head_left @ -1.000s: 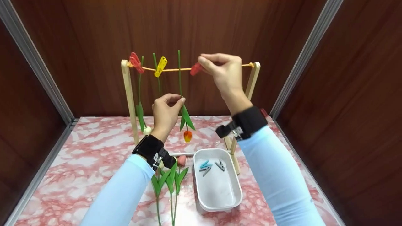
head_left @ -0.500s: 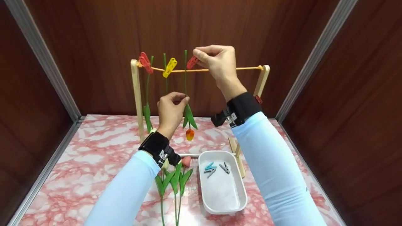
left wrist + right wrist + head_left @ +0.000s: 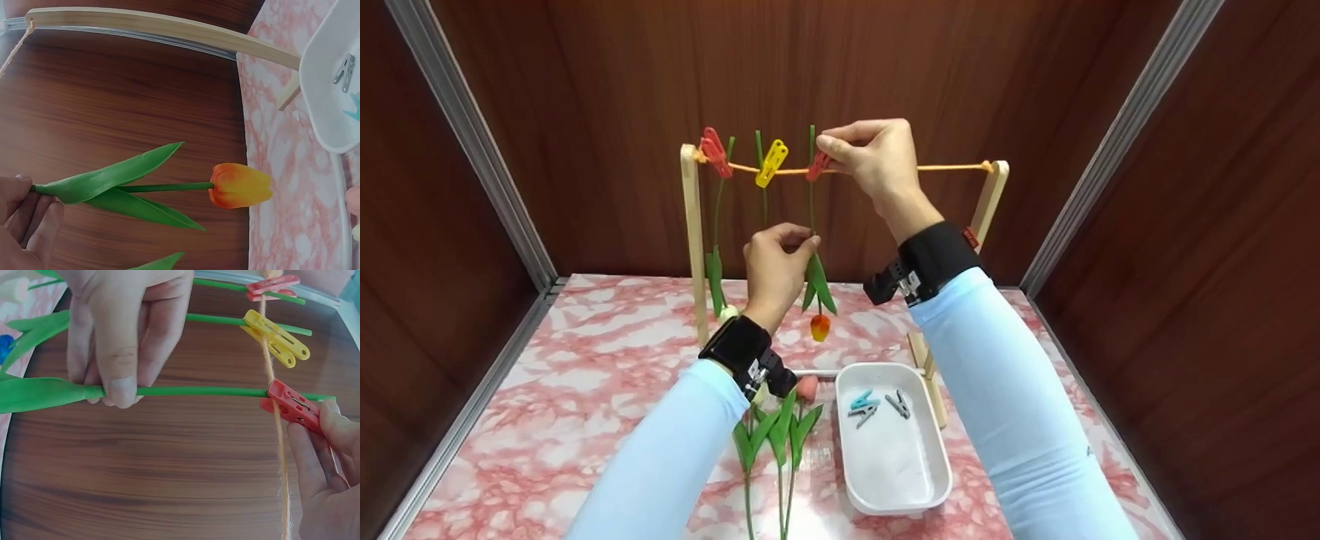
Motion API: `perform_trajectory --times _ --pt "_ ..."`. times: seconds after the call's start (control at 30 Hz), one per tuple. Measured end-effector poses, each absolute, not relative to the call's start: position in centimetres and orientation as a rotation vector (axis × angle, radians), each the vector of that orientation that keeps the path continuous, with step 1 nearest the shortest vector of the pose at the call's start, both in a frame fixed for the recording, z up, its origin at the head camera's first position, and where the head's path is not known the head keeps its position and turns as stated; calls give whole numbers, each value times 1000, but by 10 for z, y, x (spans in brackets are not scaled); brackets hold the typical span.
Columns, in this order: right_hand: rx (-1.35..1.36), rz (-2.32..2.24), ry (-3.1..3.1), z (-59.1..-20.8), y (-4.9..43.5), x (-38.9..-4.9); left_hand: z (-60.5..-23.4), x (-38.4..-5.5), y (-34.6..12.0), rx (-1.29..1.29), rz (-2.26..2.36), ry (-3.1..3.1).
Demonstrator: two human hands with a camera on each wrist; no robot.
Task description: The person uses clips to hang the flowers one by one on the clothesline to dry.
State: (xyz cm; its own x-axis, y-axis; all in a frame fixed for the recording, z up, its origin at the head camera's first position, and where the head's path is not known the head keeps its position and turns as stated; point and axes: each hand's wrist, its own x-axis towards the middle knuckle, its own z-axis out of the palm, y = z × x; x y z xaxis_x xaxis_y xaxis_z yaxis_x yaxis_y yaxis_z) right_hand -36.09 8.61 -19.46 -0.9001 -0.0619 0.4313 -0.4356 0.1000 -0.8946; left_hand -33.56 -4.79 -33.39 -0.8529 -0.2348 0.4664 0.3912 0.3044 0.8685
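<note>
Left-hand grip (image 3: 775, 266), mid-frame, pinches an inverted orange-yellow tulip (image 3: 820, 283), seemingly to steady it while the right-hand grip (image 3: 877, 161), upper centre, pinches a red clothespin (image 3: 819, 166) at its stem (image 3: 202, 391) and the rope (image 3: 952, 167). A white tray (image 3: 896, 472), lower centre-right, holds loose clothespins (image 3: 899, 406).

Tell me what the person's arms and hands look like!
The left hand and right hand are bare. The left sleeve and right sleeve are light blue. The left strap and right strap are black, each with a small camera; a red tag marks the right one.
</note>
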Motion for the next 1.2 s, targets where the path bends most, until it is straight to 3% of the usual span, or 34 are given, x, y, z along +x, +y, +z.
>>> perform_trajectory --times 0.5,0.9,1.2 --pt "323 1959 -2251 -194 90 -355 -334 -336 -44 -128 -1544 -2056" --pt "449 1808 -2431 -186 96 -356 -337 -335 -43 -130 -1575 -2051" --pt "354 1793 -2436 -185 92 -356 -336 -336 -46 -122 -1559 -2059"
